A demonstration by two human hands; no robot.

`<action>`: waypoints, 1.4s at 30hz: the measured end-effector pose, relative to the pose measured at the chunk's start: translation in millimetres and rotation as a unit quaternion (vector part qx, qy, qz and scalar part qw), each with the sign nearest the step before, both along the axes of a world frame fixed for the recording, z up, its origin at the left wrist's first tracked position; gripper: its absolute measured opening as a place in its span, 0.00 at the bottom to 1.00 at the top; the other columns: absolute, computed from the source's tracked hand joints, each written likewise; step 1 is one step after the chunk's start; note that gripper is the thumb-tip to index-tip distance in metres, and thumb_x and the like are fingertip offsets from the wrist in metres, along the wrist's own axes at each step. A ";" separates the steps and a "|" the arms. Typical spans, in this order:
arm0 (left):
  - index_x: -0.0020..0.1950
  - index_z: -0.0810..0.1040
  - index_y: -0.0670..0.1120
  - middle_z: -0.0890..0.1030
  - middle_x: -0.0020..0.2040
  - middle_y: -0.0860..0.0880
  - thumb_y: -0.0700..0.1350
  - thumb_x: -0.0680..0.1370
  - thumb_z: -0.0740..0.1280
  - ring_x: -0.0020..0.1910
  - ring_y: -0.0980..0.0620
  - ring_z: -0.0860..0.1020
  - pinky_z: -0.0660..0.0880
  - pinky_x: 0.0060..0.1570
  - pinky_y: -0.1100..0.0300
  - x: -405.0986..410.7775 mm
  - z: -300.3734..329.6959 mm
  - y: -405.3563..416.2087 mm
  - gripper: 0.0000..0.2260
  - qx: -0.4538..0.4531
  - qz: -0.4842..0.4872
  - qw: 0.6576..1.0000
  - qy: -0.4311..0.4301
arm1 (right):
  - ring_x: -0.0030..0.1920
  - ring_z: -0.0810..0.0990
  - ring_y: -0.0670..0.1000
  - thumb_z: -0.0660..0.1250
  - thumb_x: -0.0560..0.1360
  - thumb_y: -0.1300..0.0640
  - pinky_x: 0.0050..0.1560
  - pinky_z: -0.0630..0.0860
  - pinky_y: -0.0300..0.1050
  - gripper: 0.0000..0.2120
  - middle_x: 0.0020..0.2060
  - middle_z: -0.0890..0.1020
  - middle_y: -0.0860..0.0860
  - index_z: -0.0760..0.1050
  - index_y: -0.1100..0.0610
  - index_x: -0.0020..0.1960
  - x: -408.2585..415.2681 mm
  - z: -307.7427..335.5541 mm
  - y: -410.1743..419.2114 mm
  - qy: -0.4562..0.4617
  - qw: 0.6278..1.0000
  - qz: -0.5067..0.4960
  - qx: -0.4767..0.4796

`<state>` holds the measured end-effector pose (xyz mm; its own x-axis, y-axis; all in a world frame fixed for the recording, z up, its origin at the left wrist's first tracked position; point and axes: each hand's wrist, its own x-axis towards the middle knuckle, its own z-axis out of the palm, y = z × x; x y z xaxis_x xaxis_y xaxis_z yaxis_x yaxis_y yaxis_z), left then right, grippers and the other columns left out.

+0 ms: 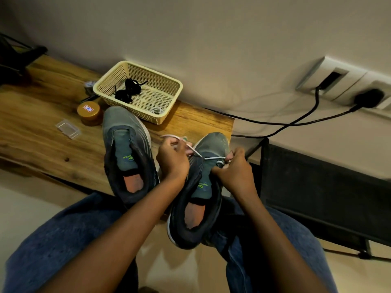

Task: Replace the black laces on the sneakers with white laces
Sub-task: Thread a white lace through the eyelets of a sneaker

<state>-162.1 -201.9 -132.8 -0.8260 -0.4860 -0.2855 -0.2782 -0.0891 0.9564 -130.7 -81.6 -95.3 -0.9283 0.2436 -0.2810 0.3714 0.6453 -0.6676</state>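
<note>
Sneakers sit near the front edge of the wooden tabletop (42,127), both grey-green with dark collars, toes pointing toward the wall. Going from the left: a small clear plastic case (68,129) lies flat on the wood, and just beside it stands a round amber jar (90,113) with a labelled lid. Behind the jar sits a cream plastic basket (169,85) — a bundle of black laces (128,90) lies in its far left part, and a small whitish coil rests near its front wall.

The left sneaker (127,153) lies on the tabletop without any lace, its toe almost touching the basket. The right sneaker (203,187) has its toe at the tabletop's corner and its heel hanging over the person's lap, above blue jeans (53,240).

The left hand (172,159) has its fingers curled round one end of a white lace (196,154), which runs across the lowest eyelets of the right sneaker. The right hand (234,170) pinches the other end at the shoe's right side — fingers curled tight.

Further right, black cables (296,123) run to a wall socket (330,79).
</note>
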 end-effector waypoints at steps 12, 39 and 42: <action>0.42 0.76 0.47 0.82 0.42 0.47 0.41 0.78 0.67 0.39 0.51 0.80 0.78 0.44 0.54 1.3 9.4 -5.5 0.05 -0.048 -0.013 0.998 0.033 | 0.43 0.79 0.58 0.72 0.67 0.58 0.46 0.78 0.55 0.19 0.44 0.79 0.55 0.63 0.55 0.47 -1.1 -0.5 0.6 -0.004 1.000 -0.015 -0.013; 0.46 0.80 0.43 0.81 0.39 0.51 0.36 0.77 0.66 0.35 0.61 0.77 0.76 0.41 0.64 -5.4 22.8 -12.4 0.05 -0.038 0.041 0.994 0.089 | 0.40 0.78 0.56 0.74 0.65 0.58 0.43 0.78 0.54 0.21 0.43 0.78 0.54 0.60 0.50 0.41 -3.1 -0.2 1.6 0.006 0.998 -0.040 -0.045; 0.45 0.82 0.44 0.81 0.39 0.50 0.44 0.76 0.69 0.37 0.56 0.77 0.75 0.43 0.58 4.2 17.8 -9.1 0.04 -0.072 -0.075 0.994 0.016 | 0.41 0.79 0.57 0.74 0.64 0.57 0.44 0.79 0.55 0.21 0.43 0.78 0.55 0.61 0.51 0.42 -3.9 0.9 0.7 0.001 0.998 -0.041 -0.047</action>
